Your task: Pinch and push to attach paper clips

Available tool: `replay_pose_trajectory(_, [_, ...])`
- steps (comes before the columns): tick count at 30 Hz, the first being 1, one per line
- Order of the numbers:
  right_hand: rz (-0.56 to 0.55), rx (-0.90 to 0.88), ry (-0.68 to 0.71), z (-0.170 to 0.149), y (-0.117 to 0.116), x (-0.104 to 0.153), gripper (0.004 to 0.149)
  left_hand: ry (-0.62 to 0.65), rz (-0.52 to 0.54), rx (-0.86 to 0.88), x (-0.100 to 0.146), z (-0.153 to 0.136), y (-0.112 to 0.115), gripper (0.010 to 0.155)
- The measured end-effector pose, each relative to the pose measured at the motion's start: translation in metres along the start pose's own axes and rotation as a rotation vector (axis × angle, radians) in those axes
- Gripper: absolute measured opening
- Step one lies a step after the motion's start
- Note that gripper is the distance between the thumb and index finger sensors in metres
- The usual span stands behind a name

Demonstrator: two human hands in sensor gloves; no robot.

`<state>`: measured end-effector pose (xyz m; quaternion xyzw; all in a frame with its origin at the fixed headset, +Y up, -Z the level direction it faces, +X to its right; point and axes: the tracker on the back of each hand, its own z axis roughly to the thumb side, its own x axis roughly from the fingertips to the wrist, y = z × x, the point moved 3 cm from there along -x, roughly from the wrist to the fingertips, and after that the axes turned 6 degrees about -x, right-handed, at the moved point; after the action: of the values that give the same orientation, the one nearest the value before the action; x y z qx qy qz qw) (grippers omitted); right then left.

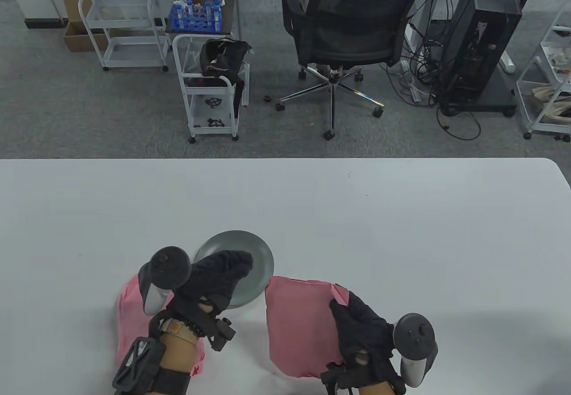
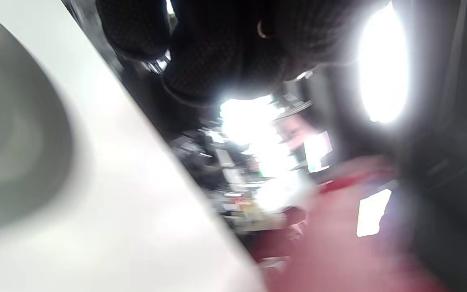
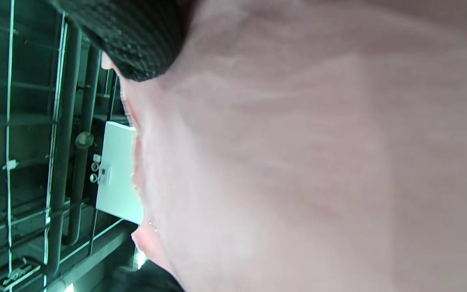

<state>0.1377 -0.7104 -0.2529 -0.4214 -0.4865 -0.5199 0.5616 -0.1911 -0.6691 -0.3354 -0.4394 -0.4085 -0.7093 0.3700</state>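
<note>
A grey plate [image 1: 252,252] lies on the white table [image 1: 401,234] near the front middle. My left hand [image 1: 236,264] reaches over the plate with its fingers curled down onto it; what they touch is hidden. In the blurred left wrist view the fingers [image 2: 217,52] bunch together above the table, with the plate [image 2: 14,142] at the left. My right hand [image 1: 337,303] grips a pink paper stack [image 1: 301,323] at its right edge and holds it tilted up off the table. The paper [image 3: 318,162] fills the right wrist view, with a fingertip [image 3: 136,44] on it. No paper clip shows clearly.
A second pink sheet [image 1: 129,305] lies under my left forearm. Beyond the table's far edge stand a white cart [image 1: 209,96], an office chair [image 1: 348,33] and a computer tower [image 1: 484,42].
</note>
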Motion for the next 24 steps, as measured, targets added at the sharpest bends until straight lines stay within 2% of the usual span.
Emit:
replay_pose_trajectory(1, [0.025, 0.004, 0.008, 0.002, -0.005, 0.001, 0.041, 0.053, -0.030, 0.089, 0.002, 0.015, 0.001, 0.035])
replay_pose_trajectory(2, [0.041, 0.008, 0.015, 0.004, -0.009, 0.002, 0.041, 0.081, -0.047, 0.101, 0.004, 0.024, 0.002, 0.035])
replay_pose_trajectory(6, [0.110, 0.045, 0.060, 0.013, -0.026, 0.008, 0.041, 0.171, -0.092, -0.016, 0.013, 0.060, 0.017, 0.034])
replay_pose_trajectory(9, [0.143, 0.052, 0.083, 0.019, -0.032, 0.012, 0.041, 0.165, -0.090, -0.058, 0.017, 0.070, 0.027, 0.034])
replay_pose_trajectory(13, [0.139, 0.055, 0.122, 0.026, -0.033, 0.017, 0.043, 0.097, -0.113, 0.039, 0.019, 0.068, 0.040, 0.034])
replay_pose_trajectory(15, [0.139, 0.052, 0.139, 0.029, -0.032, 0.018, 0.046, 0.039, -0.163, 0.094, 0.019, 0.063, 0.046, 0.034])
replay_pose_trajectory(17, [0.140, 0.056, 0.154, 0.031, -0.031, 0.019, 0.047, 0.026, -0.180, 0.158, 0.018, 0.059, 0.049, 0.034])
replay_pose_trajectory(19, [0.139, 0.061, 0.161, 0.031, -0.031, 0.019, 0.047, 0.008, -0.242, 0.219, 0.016, 0.054, 0.053, 0.035])
replay_pose_trajectory(24, [0.113, 0.053, 0.178, 0.032, -0.030, 0.020, 0.044, -0.021, -0.182, 0.167, 0.015, 0.048, 0.052, 0.035])
